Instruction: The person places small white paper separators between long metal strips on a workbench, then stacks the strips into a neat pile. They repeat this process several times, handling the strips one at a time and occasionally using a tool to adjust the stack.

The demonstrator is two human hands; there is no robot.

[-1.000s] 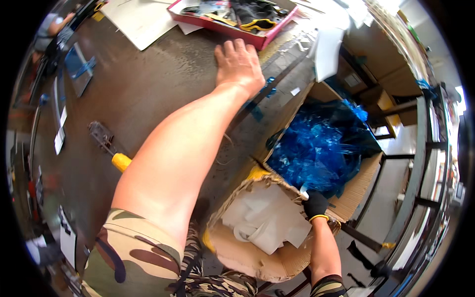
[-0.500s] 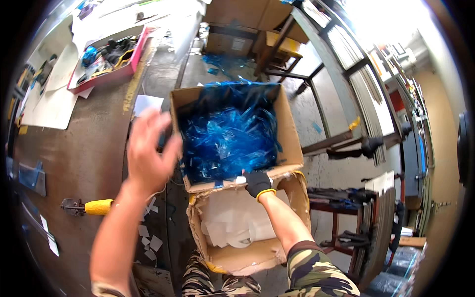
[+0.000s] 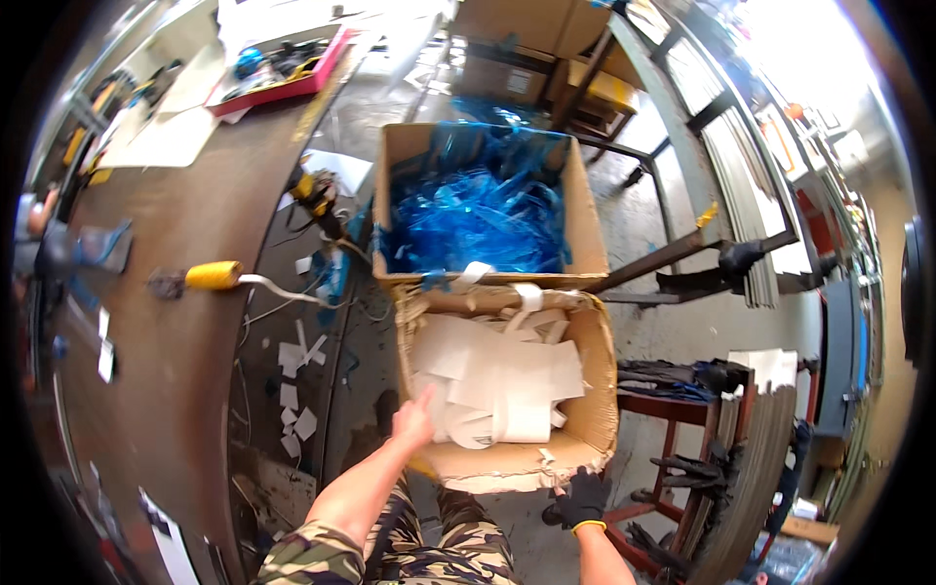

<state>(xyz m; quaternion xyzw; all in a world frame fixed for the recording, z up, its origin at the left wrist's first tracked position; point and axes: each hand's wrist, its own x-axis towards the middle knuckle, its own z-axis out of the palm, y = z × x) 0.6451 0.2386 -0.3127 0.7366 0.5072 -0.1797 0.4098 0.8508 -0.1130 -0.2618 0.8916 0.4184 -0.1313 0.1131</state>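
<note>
A worn cardboard box (image 3: 605, 390) stands in front of me, holding white paper offcuts (image 3: 492, 375). My bare left hand (image 3: 414, 421) grips its left wall, with a finger showing over the rim. At the near right corner of the same box is my right hand (image 3: 583, 499), in a dark glove with a yellow cuff. Its fingers are closed on the corner, their tips partly hidden. Behind stands a second cardboard box (image 3: 588, 229) full of crumpled blue plastic film (image 3: 478, 219). White strips (image 3: 527, 295) hang over the wall where the boxes meet.
A brown workbench (image 3: 185, 214) runs along the left, bearing a yellow-handled tool (image 3: 213, 276) with a white cord and a pink-edged tray (image 3: 322, 73). Paper scraps (image 3: 304, 422) lie beside it. A metal frame (image 3: 694, 185) and a rack with dark gloves (image 3: 697, 473) stand on the right.
My left hand has come down from beside the rear box to the front box's left wall. My right hand has left the wall between the boxes for the near right corner. The view has shifted.
</note>
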